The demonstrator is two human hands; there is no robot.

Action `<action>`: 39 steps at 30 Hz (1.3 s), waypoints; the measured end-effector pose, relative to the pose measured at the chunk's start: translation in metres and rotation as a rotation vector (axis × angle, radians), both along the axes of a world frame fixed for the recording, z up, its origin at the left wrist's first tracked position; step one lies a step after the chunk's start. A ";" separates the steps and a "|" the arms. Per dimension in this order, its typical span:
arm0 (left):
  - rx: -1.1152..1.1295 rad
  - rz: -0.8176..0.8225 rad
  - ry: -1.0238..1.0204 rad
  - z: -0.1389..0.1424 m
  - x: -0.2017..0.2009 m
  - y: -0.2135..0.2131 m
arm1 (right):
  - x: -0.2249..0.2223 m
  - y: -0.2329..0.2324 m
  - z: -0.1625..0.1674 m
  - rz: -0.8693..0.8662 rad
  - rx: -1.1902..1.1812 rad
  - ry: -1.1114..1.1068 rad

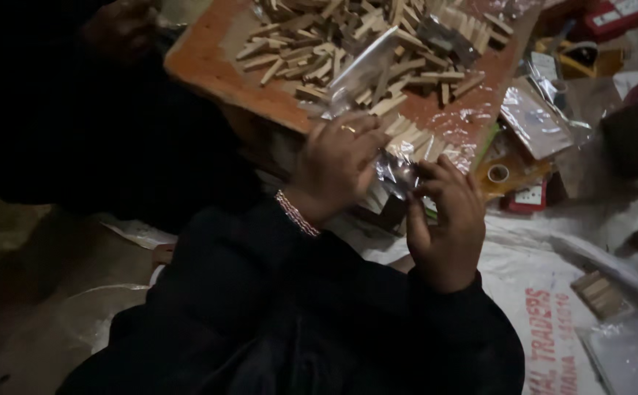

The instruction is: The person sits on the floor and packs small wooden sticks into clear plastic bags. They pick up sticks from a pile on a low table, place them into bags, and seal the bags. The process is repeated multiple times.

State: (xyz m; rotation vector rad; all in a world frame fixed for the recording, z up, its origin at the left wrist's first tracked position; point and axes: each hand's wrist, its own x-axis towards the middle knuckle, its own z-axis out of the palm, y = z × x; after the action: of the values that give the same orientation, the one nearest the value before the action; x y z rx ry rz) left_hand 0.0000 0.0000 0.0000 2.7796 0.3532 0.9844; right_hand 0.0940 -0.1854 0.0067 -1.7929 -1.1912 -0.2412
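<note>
Between both hands, clear plastic packet point(396, 172) lay crumpled, pinched by left hand point(333, 164) and right hand point(447, 219); wooden stick pile point(363, 44) on board point(209, 62) just beyond, nearer left.

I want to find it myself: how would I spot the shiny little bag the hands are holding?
Find the orange board heaped with pale wooden sticks. Just below its near edge, the left hand and right hand meet around a crinkly clear plastic pouch. Other pouches lie flat; only this one is pinched between fingers.
</note>
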 end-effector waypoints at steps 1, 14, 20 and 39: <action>0.023 -0.007 -0.001 0.095 0.039 -0.084 | 0.036 -0.084 0.092 -0.013 0.002 -0.010; -0.015 -0.048 0.026 0.366 0.084 -0.173 | 0.079 -0.169 0.355 0.018 0.000 0.022; 0.021 -0.035 0.030 0.360 0.086 -0.175 | 0.074 -0.168 0.348 0.016 -0.008 0.027; -0.036 -0.022 0.015 0.303 0.063 -0.155 | 0.053 -0.141 0.279 0.021 0.006 0.030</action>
State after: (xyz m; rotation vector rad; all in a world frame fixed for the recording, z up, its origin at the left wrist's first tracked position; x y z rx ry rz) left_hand 0.0628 -0.1551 0.3034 2.7535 0.3382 0.9436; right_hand 0.1474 -0.3267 0.2861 -1.7720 -1.1861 -0.2046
